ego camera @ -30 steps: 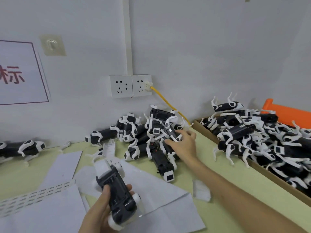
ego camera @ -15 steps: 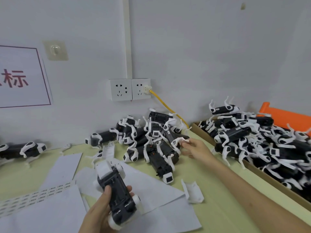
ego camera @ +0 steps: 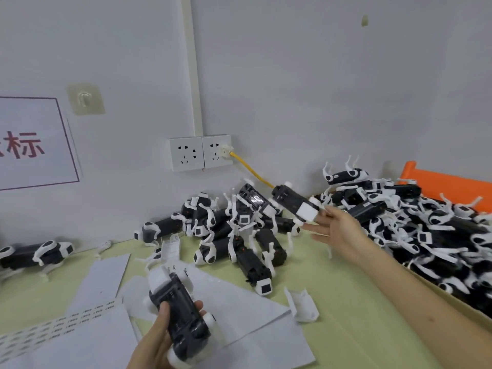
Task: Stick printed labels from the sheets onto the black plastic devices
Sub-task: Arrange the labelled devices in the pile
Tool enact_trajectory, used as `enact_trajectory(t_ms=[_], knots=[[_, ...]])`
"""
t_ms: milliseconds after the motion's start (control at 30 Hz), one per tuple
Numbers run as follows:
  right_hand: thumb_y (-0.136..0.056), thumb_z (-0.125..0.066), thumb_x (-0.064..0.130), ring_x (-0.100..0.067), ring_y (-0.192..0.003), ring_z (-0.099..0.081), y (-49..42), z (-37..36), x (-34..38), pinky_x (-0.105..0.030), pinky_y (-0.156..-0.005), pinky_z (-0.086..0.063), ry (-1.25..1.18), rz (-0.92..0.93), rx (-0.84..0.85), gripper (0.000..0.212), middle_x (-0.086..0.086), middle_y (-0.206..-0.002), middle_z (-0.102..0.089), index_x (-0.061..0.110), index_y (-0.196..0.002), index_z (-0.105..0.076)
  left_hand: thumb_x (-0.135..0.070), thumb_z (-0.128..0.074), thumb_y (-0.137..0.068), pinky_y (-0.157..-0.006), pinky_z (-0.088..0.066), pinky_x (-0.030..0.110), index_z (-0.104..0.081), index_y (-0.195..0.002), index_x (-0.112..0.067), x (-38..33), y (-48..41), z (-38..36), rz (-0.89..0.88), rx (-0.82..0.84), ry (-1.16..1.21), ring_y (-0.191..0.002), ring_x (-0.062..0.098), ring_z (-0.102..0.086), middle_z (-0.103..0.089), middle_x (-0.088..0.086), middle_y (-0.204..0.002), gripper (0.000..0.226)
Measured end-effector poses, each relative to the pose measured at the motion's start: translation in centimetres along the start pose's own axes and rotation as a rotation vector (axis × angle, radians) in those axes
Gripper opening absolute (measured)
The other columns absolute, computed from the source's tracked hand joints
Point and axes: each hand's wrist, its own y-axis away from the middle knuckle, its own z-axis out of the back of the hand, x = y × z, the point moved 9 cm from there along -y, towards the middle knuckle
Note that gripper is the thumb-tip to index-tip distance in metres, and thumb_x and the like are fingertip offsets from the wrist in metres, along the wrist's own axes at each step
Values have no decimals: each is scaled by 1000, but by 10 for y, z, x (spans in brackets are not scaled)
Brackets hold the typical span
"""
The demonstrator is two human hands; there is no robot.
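Surface (ego camera: 346, 302), yellow-green, carrying a cardboard box (ego camera: 474, 308) heaped with black devices at right, a loose pile of devices (ego camera: 239, 235) at centre, white sheets (ego camera: 239, 302) and a label strip (ego camera: 53, 326) at left. Left hand (ego camera: 154, 342) grips one black device (ego camera: 183, 315) over the sheets. Right hand (ego camera: 340, 230), fingers outstretched, meets the white end of a raised device (ego camera: 292, 202) above the pile; whether it pinches cannot be told.
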Motion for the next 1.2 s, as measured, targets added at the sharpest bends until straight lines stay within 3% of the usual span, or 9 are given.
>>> enact_trajectory(t_ms=[200, 333, 500, 633, 767, 933, 1000, 1100, 1200], knots=[[-108, -27, 21, -13, -52, -67, 48, 32, 38, -19, -45, -51, -352, 55, 86, 33, -1, -60, -68, 13, -95, -56, -40, -36, -106, -36, -54, 38, -63, -101, -3, 2, -4, 2, -4, 27, -2, -57, 25, -75, -77, 15, -77, 46], [-108, -38, 24, -20, -86, -77, 69, 59, 82, -24, -64, -60, -311, 298, -10, 29, -1, -88, -75, 17, -86, -55, -41, -41, -104, -39, -56, 39, -65, -100, 0, 5, -6, 4, 1, 49, 18, -62, 27, -76, -78, 16, -85, 48], [-103, -41, 32, -23, -84, -74, 96, 145, 141, -41, -83, -61, 71, 815, -725, 24, 0, -96, -71, 26, -85, -55, -42, -53, -85, -44, -58, 40, -63, -110, -2, 5, -9, 5, 1, 91, 30, -69, 29, -77, -79, 15, -91, 48], [-99, -33, 45, -37, -93, -63, 85, 214, 132, -44, -81, -48, 568, 686, -1029, 45, -19, -102, -70, 11, -100, -63, -41, -55, -77, -48, -60, 38, -63, -113, -3, 3, -11, 6, -38, 123, -3, -75, 27, -78, -79, 15, -96, 53], [-92, -25, 49, -38, -90, -62, 48, 277, 86, -43, -57, -44, 914, 324, -869, 55, -25, -104, -68, 10, -101, -62, -41, -56, -77, -51, -61, 38, -64, -115, -7, 2, -12, 8, -71, 132, -6, -78, 26, -78, -79, 14, -99, 52], [-84, -36, 55, -50, -116, -54, 62, 259, 94, -67, -96, -44, 916, 320, -982, 66, -28, -128, -54, 6, -127, -48, -42, -58, -78, -52, -61, 37, -67, -113, -8, 3, -13, 9, -96, 133, -2, -81, 27, -78, -79, 14, -101, 50], [-88, -49, 47, -42, -127, -51, 81, 214, 107, -63, -105, -41, 860, 525, -971, 61, -17, -141, -51, 18, -140, -39, -42, -58, -77, -52, -61, 37, -67, -112, -8, 3, -14, 9, -109, 131, -5, -80, 26, -78, -79, 13, -100, 50], [-92, -64, 24, -7, -113, -62, 87, 98, 110, -27, -94, -49, 750, 740, -516, 46, 19, -128, -61, 47, -129, -51, -43, -58, -77, -52, -61, 36, -69, -110, -9, 3, -12, 7, -104, 144, -8, -80, 26, -78, -79, 13, -101, 49], [-89, -78, 33, 17, -119, -52, 69, -11, 39, -20, -98, -47, 719, 453, 83, 55, 21, -139, -54, 57, -130, -50, -42, -58, -77, -52, -61, 37, -68, -111, -10, 3, -10, 4, -105, 164, -5, -80, 26, -78, -79, 13, -100, 48]])
